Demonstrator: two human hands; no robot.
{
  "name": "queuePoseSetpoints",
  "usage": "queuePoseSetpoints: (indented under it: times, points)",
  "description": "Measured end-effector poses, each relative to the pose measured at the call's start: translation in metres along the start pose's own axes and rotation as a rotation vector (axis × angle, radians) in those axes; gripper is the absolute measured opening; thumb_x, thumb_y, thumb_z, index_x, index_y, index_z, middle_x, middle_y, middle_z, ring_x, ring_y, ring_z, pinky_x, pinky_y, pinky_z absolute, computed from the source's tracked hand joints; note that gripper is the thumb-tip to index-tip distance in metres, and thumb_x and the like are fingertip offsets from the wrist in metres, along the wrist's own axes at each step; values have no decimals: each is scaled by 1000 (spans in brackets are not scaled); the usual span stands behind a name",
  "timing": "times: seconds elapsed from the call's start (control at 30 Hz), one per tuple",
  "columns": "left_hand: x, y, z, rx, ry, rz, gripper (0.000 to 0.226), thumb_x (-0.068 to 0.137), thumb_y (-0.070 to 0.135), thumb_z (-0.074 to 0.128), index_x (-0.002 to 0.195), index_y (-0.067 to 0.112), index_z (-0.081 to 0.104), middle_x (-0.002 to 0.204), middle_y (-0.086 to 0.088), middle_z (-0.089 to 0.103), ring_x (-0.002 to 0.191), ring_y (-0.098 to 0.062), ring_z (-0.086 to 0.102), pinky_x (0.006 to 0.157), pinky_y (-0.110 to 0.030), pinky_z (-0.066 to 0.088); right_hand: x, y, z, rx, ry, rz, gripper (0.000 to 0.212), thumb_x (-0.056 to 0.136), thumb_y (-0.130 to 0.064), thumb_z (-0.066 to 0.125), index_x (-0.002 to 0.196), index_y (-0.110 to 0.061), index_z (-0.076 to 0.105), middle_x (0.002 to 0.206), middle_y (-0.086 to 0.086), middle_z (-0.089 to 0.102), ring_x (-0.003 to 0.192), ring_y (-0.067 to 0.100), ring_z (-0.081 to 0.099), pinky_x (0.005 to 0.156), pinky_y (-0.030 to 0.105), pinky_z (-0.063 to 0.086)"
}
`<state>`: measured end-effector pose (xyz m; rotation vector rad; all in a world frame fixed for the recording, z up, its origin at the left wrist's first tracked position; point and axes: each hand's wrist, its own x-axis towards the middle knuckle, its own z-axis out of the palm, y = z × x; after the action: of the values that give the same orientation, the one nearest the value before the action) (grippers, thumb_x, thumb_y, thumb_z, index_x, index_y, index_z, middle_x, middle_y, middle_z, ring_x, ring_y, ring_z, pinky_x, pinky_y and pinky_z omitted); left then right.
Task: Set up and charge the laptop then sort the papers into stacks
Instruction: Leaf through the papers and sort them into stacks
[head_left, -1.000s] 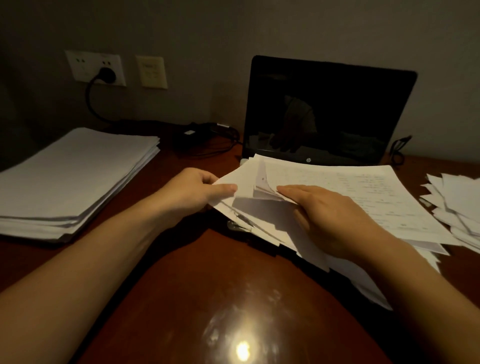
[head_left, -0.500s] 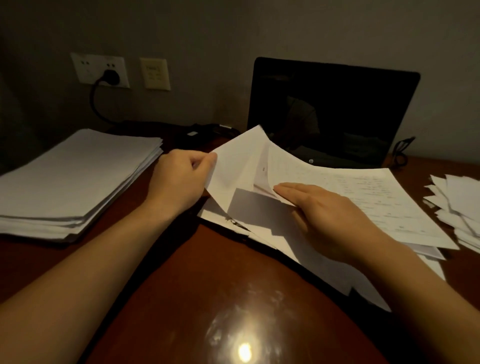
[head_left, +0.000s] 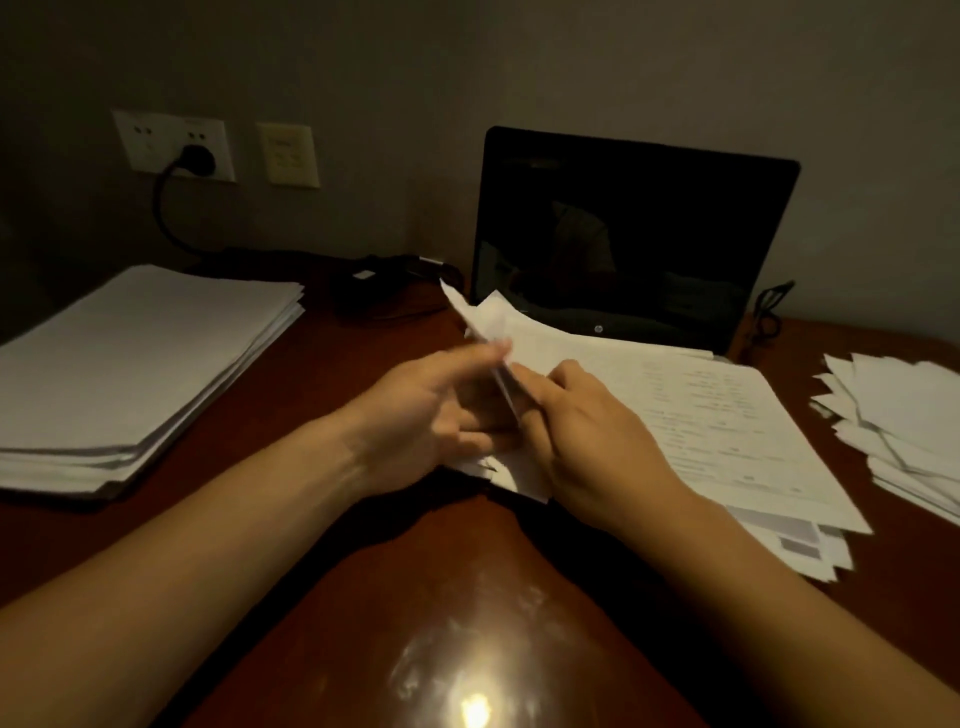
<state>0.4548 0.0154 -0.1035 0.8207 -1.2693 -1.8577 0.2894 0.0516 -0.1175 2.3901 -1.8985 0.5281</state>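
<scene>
An open black laptop with a dark screen stands at the back of the wooden desk. Its keyboard is hidden under a loose pile of printed papers. My left hand pinches the left edge of some lifted sheets, which stand nearly on edge, blurred. My right hand rests on the pile's left part, fingers at the lifted sheets. A tidy stack of white paper lies at the left. A messier stack sits at the right edge.
A black plug sits in the wall socket, and its cable runs down to a charger brick behind the papers. A second wall plate is beside the socket. A dark cable lies right of the laptop.
My left hand has raised the sheets from lying flat to nearly upright and moved right, close to my right hand. My right hand has slid slightly left on the pile.
</scene>
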Motion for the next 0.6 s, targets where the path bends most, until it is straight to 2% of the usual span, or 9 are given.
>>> queuePoseSetpoints:
  times: [0.07, 0.1, 0.2, 0.23, 0.3, 0.33, 0.4, 0.5, 0.6]
  points:
    - [6, -9, 9, 115, 103, 94, 37, 91, 19, 68, 122, 0, 61, 120, -26, 68, 111, -37, 68, 100, -54, 53, 1, 3, 0, 105, 14, -31, 37, 100, -47, 29, 131, -35, 45, 89, -10, 39, 81, 10, 41, 67, 28, 34]
    - [9, -11, 12, 170, 135, 129, 30, 91, 18, 71, 117, 4, 65, 114, -23, 71, 104, -36, 71, 92, -54, 58, 1, 6, -1, 156, 18, -34, 43, 97, -51, 28, 134, -37, 45, 89, -13, 40, 82, 7, 42, 69, 27, 36]
    - [13, -16, 16, 346, 207, 128, 45, 83, 38, 78, 114, 8, 67, 105, -20, 72, 91, -35, 73, 75, -58, 61, 0, 15, -5, 285, -11, -55, 45, 98, -44, 37, 142, -36, 47, 100, -13, 50, 92, 4, 48, 82, 27, 43]
    - [16, -17, 15, 384, 237, 138, 37, 87, 33, 75, 112, 7, 68, 101, -19, 73, 87, -35, 73, 74, -57, 61, 1, 20, -7, 316, -6, -63, 42, 99, -38, 42, 140, -34, 50, 103, -11, 53, 94, 4, 49, 84, 26, 44]
    - [22, -16, 11, 427, 308, 160, 15, 94, 11, 64, 105, 4, 70, 98, -19, 74, 88, -34, 73, 79, -58, 60, 5, 37, -10, 367, 72, -47, 35, 98, -31, 50, 132, -32, 60, 106, -12, 59, 97, 2, 54, 84, 22, 46]
    - [25, -13, 9, 444, 348, 154, 14, 94, 7, 62, 105, 3, 70, 100, -18, 74, 91, -34, 73, 82, -58, 59, 7, 48, -13, 391, 144, -22, 31, 96, -28, 54, 125, -31, 65, 106, -12, 62, 98, 2, 56, 83, 21, 47]
    - [29, 1, 7, 446, 397, 135, 25, 88, 13, 66, 113, 9, 66, 107, -11, 72, 98, -31, 69, 88, -54, 58, 9, 71, -20, 454, 304, 75, 27, 93, -17, 62, 115, -29, 69, 110, -9, 66, 101, 8, 60, 84, 25, 50]
    - [37, 27, 1, 358, 447, 169, 25, 89, 5, 68, 109, 18, 62, 107, -7, 67, 99, -27, 67, 86, -46, 57, 5, 103, -32, 525, 423, 244, 42, 92, -21, 67, 133, -24, 57, 130, -2, 58, 117, 9, 53, 95, 27, 44]
    - [43, 46, 0, 213, 395, 199, 26, 89, -8, 62, 111, 6, 64, 104, -14, 71, 100, -37, 70, 88, -51, 58, 0, 117, -40, 553, 364, 324, 68, 87, -34, 73, 145, -32, 39, 136, -6, 52, 119, 9, 51, 96, 31, 45]
